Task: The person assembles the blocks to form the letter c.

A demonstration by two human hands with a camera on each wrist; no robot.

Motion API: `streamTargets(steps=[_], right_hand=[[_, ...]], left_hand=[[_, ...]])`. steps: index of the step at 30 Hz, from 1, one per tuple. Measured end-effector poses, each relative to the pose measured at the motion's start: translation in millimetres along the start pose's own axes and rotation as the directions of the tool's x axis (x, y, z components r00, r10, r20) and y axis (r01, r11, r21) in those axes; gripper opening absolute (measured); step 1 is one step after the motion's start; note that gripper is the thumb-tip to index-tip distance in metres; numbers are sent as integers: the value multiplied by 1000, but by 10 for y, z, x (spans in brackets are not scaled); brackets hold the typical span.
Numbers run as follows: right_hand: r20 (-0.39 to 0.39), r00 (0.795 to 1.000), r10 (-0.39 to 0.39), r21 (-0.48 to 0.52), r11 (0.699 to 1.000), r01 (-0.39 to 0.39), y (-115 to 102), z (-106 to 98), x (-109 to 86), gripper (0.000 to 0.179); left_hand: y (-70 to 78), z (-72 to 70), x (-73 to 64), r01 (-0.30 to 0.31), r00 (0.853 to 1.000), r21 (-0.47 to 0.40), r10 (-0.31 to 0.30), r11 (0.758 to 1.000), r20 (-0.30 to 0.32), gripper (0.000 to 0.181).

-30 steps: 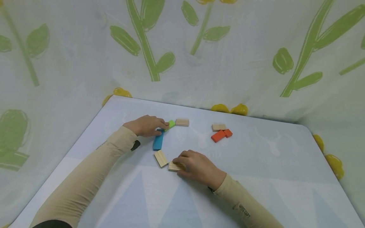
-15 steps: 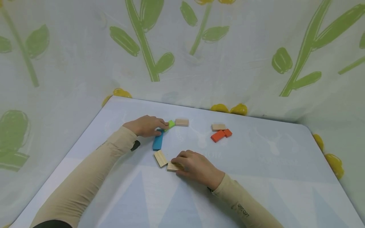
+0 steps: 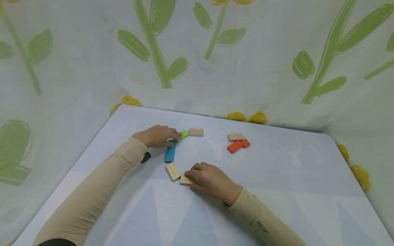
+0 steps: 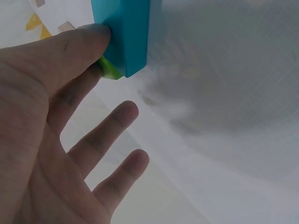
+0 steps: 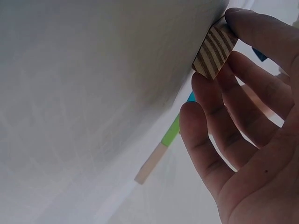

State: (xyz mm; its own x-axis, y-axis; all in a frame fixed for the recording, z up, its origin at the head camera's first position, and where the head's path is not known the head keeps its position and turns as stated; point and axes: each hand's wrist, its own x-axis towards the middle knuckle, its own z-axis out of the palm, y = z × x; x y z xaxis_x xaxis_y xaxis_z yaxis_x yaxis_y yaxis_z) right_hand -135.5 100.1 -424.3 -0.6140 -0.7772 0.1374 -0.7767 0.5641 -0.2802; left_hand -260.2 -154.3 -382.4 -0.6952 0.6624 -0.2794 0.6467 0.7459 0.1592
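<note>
On the surface (image 3: 264,167), five blocks make a curve that opens to the right, each set by its ends near or against the next, probably so the line reads as one bend. The right hand (image 3: 211,181) is grasping the near block (image 3: 185,180), its thumb on one side and fingers on the other; that hold suits small turns, and the block's left end sits at the corner of the slanted block (image 3: 173,171). The left hand (image 3: 158,136) reaches farther off: its thumb lies on the blue block (image 3: 170,155), its forefinger on the green block (image 3: 185,134), perhaps to steady their joint, while its other fingers stretch out away from the blocks. Whether this grip pinches or merely touches I cannot tell, since the forefinger's tip is hidden in the left wrist view. The far block (image 3: 196,132) lies just right of the green one, carrying the curve onward. Well apart to the right, a plain block (image 3: 235,137), a red block (image 3: 235,147) and a small red block (image 3: 245,143) cluster, seemingly kept aside, outside both hands' work.
</note>
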Motion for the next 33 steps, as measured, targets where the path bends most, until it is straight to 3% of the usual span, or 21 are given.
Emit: streamTargets(steps=[12, 19, 24, 33], right_hand=[[-9, 1000, 3, -19, 1000, -3, -22, -11, 4, 36], [-52, 998, 45, 13, 999, -45, -3, -158, -27, 34], [-132, 990, 53, 9, 999, -52, 79, -309, -87, 35], [-296, 954, 43, -77, 995, -69, 354, -578, -261, 37]], left_hand=[[-3, 15, -11, 5, 1000, -11, -5, 1000, -4, 46], [-3, 2, -11, 5, 1000, -6, -5, 1000, -3, 47], [15, -20, -2, 1, 1000, -10, -1, 1000, 1, 47], [36, -25, -30, -12, 1000, -17, 12, 1000, -5, 46]])
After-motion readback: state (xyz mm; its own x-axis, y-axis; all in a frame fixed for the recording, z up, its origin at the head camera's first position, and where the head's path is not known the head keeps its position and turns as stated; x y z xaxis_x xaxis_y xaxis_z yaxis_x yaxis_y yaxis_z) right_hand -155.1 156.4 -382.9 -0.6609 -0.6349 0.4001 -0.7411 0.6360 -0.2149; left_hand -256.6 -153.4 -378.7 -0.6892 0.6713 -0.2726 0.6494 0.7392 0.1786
